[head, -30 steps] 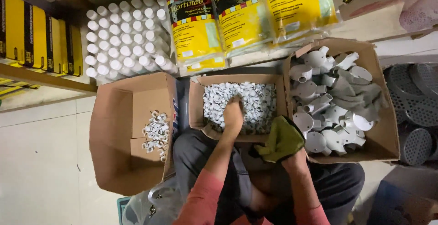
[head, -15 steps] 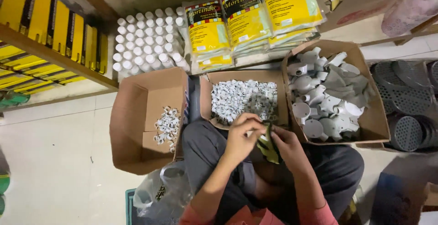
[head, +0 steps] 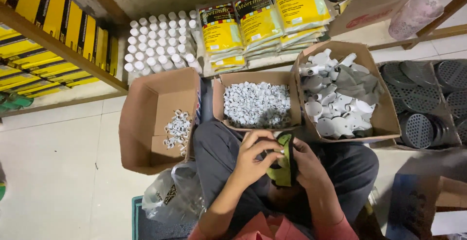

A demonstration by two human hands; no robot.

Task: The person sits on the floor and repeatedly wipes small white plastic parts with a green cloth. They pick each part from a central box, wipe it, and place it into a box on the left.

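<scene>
Floor-level boxes [head: 155,118] (both hands on cloth [head: 283,164])

Olive-green cloth [head: 283,164]: crumpled, folded over, draped roughly upright above the lap, pinched between left hand [head: 253,158] and right hand [head: 305,162]. Small white fitting [head: 279,148] just visible at cloth's upper edge, against left fingertips; shape too hidden to tell.
</scene>
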